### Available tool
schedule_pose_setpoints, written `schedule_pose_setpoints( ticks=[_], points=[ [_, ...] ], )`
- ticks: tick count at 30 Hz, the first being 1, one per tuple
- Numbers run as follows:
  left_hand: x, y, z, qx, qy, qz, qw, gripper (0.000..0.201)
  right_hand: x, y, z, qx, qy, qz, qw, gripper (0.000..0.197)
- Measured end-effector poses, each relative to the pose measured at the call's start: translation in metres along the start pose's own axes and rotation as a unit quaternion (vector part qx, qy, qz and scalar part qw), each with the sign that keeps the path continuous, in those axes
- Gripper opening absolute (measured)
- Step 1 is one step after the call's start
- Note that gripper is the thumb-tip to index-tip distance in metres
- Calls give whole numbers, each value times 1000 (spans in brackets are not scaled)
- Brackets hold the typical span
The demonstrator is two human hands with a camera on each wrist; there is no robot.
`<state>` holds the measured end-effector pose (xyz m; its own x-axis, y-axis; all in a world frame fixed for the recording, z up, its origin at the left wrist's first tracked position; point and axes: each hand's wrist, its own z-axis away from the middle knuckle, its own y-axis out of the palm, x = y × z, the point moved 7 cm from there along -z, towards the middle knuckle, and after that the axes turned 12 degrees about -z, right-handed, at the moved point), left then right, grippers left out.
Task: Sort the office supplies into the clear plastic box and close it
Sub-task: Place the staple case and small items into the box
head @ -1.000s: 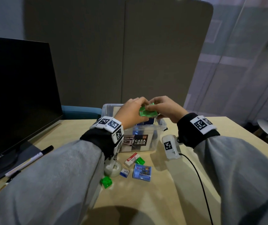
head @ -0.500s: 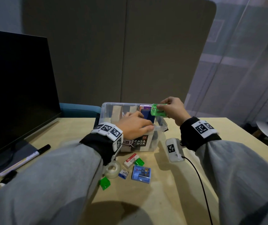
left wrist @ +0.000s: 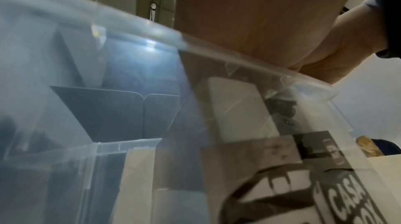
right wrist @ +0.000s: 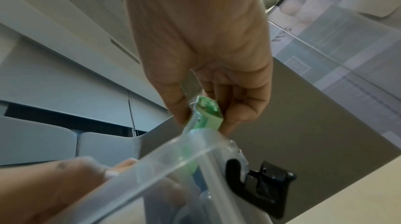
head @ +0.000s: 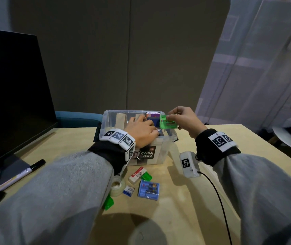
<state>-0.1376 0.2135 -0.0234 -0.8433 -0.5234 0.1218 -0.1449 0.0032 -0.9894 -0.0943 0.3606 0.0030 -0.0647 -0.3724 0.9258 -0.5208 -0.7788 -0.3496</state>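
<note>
Green case [head: 168, 122] of translucent plastic, small and flat with a pale label on its face, hangs in my right hand [head: 185, 121] at the centre of the head view, over the right end of the clear plastic box [head: 164, 152]. My grip on it is a pinch: thumb on one face, fingertips [right wrist: 240, 114] on the other, seen edge-on in the right wrist view [right wrist: 208, 112]. Its long axis runs left to right across the frame, tilted a little down toward the right, and its broad face is turned toward me.

Lidless, the box stands on the worktop [head: 185, 200] just above centre, with a black "CASA BOX" label on its near wall and a black latch [right wrist: 260, 183] at its right end. Cardboard dividers and blue and purple packs stand inside.

My left hand [head: 141, 131] reaches into the box, fingers curled down among the contents; I cannot tell whether that grip has hold of anything.

Below the box in the frame lie a tape roll [head: 117, 186], a red-and-white eraser [head: 136, 175], a blue case [head: 148, 190], a small blue box [head: 128, 190] and two green clips [head: 146, 176] [head: 109, 203].
</note>
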Motion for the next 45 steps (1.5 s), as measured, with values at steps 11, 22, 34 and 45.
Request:
schedule_pose_setpoints(
  ticks=[11,22,34,45],
  points=[
    [-2,-9,9,-103,-3,-21,994,45,14,24,-9,25,-46,59,997,14],
    [15,-22,17,-211,-43,185,959,27,7,25,-2,59,-3,21,998,10],
    [37,-17,51,-201,-86,189,957,14,17,33,16,169,38,116,978,4],
    [38,-13,69,-173,-90,172,966,15,23,33,31,140,-24,267,953,17]
  ],
)
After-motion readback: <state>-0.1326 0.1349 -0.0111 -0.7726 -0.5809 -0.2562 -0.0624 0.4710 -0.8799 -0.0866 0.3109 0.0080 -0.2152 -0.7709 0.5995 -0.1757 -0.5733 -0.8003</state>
